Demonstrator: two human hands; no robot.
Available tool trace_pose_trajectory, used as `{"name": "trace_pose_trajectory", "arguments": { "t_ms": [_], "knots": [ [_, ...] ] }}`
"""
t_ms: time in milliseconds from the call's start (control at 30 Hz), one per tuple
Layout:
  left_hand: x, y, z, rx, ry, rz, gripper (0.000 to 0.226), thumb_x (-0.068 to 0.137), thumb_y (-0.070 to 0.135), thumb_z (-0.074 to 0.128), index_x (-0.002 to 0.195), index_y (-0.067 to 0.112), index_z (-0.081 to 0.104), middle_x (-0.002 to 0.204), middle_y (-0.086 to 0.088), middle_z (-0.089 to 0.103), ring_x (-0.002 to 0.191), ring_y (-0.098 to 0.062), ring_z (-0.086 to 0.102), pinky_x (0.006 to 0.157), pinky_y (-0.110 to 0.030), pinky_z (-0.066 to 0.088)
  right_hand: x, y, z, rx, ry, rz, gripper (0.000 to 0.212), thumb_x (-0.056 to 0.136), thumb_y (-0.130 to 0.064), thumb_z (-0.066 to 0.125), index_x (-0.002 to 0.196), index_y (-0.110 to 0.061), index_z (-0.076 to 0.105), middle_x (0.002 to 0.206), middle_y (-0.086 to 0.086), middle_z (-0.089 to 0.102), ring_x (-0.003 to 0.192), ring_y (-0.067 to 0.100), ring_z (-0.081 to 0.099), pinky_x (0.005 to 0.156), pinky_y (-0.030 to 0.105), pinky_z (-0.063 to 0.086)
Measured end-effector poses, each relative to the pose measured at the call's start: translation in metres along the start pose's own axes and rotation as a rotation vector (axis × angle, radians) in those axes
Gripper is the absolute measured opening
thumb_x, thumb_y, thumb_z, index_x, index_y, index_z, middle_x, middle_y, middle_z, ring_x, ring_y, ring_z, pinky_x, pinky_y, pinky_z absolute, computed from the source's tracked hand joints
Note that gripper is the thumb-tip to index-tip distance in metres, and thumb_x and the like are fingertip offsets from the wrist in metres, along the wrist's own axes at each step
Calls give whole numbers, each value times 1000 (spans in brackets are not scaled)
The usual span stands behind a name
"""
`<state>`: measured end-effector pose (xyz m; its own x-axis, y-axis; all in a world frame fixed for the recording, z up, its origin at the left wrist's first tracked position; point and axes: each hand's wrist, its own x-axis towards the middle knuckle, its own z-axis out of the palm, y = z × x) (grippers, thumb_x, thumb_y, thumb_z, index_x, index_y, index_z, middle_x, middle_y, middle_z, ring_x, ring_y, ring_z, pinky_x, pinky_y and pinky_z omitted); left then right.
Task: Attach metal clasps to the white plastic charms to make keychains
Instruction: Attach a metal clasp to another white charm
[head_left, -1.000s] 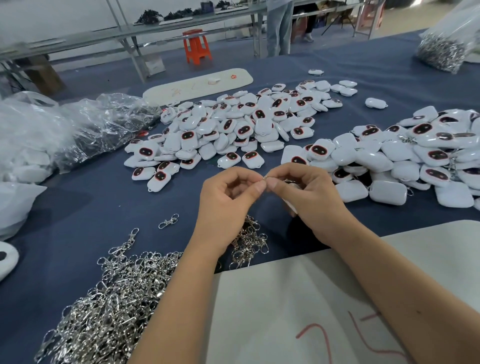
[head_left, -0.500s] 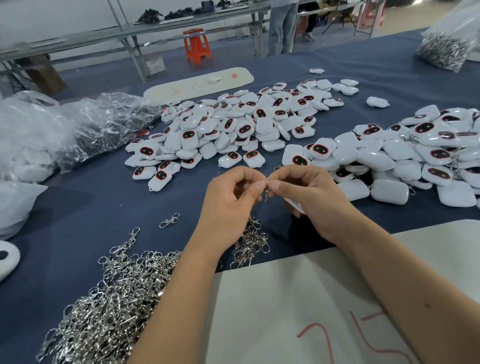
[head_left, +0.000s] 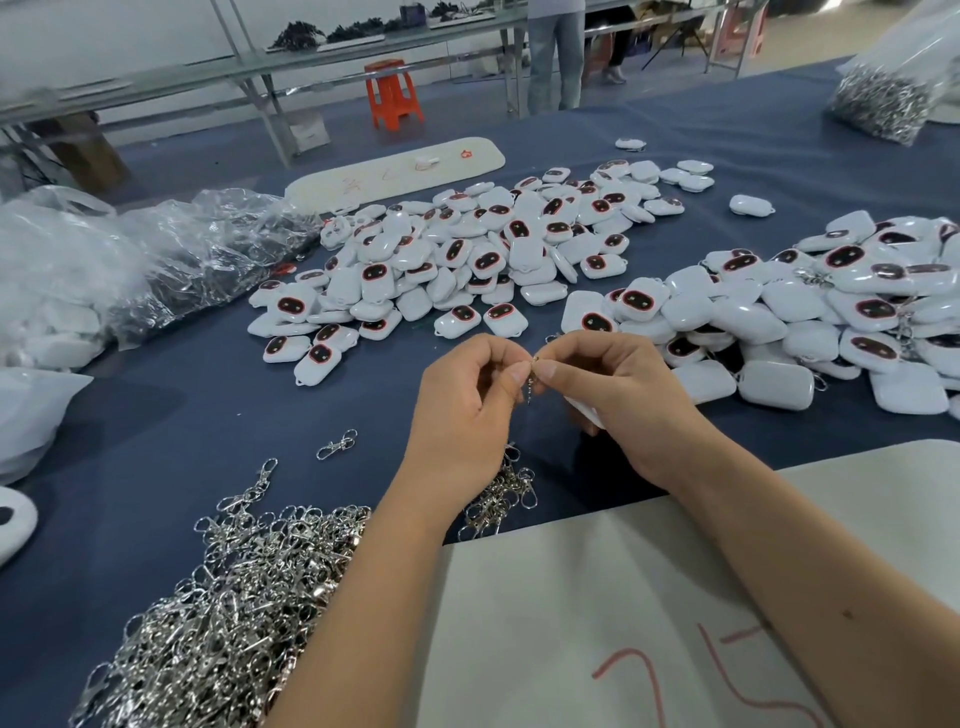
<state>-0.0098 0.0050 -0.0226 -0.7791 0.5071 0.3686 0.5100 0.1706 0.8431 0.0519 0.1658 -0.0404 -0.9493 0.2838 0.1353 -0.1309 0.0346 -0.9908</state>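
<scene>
Since a second ago the clasp (head_left: 530, 382) has swung from level to hanging between the fingertips, suggesting its ring is threading the charm's loop. At frame centre, the left hand (head_left: 467, 410) pinches the clasp, fingers curled. To its right, the right hand (head_left: 618, 400) grips the charm (head_left: 584, 413), mostly hidden beneath the palm.

Glossy white plastic charms (head_left: 470, 260); shiny metal clasps (head_left: 228, 597); matt cloth table (head_left: 171, 415).
</scene>
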Motion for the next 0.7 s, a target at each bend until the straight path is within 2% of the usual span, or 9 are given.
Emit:
{"name": "trace_pose_trajectory", "arguments": {
  "t_ms": [67, 100, 167, 233, 300, 367, 500, 600, 700],
  "knots": [
    [0, -3, 1, 126, -2, 25, 20, 99, 7, 59, 87, 21, 65, 74, 17, 62, 71, -3, 57, 65, -10, 42, -2, 2, 6, -178, 93, -119, 8, 94, -11, 75, 90, -17, 78, 65, -12, 66, 57, 5, 56, 59, 16, 44],
    [0, -5, 0, 177, -6, 38, 19, 99, 6, 59, 87, 20, 64, 76, 15, 61, 74, -3, 56, 66, -9, 41, -3, 3, 9, -312, 151, -208, 9, 92, -9, 76, 91, -18, 79, 71, -14, 70, 69, 4, 64, 68, 13, 46],
    [0, -8, -1, 237, -9, 54, 20, 99, 6, 58, 87, 21, 63, 83, 14, 62, 80, -4, 57, 69, -9, 40, -5, 3, 13, -539, 220, -388, 12, 88, -6, 78, 93, -17, 80, 84, -11, 74, 84, 6, 68, 78, 18, 50],
    [0, -9, -1, 265, -5, 58, 20, 99, 7, 58, 87, 23, 62, 86, 13, 62, 84, -6, 58, 71, -10, 40, -4, 3, 12, -666, 234, -509, 12, 88, -5, 78, 93, -15, 79, 85, -10, 72, 80, 6, 64, 74, 24, 50],
    [0, -8, 1, 263, 12, 65, 20, 98, 7, 59, 87, 23, 62, 87, 13, 63, 84, -6, 58, 72, -11, 41, -3, 3, 10, -713, 247, -541, 11, 88, -4, 77, 92, -15, 78, 83, -11, 69, 76, 5, 60, 70, 25, 49],
    [0, -6, 2, 239, 46, 76, 20, 98, 7, 61, 88, 24, 63, 85, 15, 64, 84, -4, 59, 72, -9, 42, -3, 3, 10, -647, 247, -510, 10, 88, -3, 77, 90, -13, 78, 83, -9, 71, 78, 7, 63, 72, 26, 51],
    [1, -3, 3, 211, 81, 108, 16, 97, 8, 64, 89, 22, 66, 79, 20, 61, 80, -4, 60, 70, -9, 41, -5, 1, 12, -325, 194, -327, 13, 91, 2, 73, 88, -9, 77, 81, 0, 74, 79, 18, 68, 73, 29, 55],
    [1, -1, 2, 229, 72, 136, 13, 98, 8, 63, 90, 18, 67, 80, 17, 60, 79, -6, 59, 70, -10, 41, -5, 1, 11, -228, 171, -265, 13, 94, -2, 73, 87, -13, 76, 78, 9, 72, 69, 34, 60, 67, 34, 46],
    [1, -1, 1, 242, 67, 149, 12, 98, 7, 62, 90, 15, 66, 81, 13, 60, 78, -7, 57, 69, -12, 40, -5, 3, 9, -170, 141, -247, 12, 95, -5, 73, 87, -13, 76, 81, 22, 69, 74, 50, 57, 70, 38, 40]
  ]
}}
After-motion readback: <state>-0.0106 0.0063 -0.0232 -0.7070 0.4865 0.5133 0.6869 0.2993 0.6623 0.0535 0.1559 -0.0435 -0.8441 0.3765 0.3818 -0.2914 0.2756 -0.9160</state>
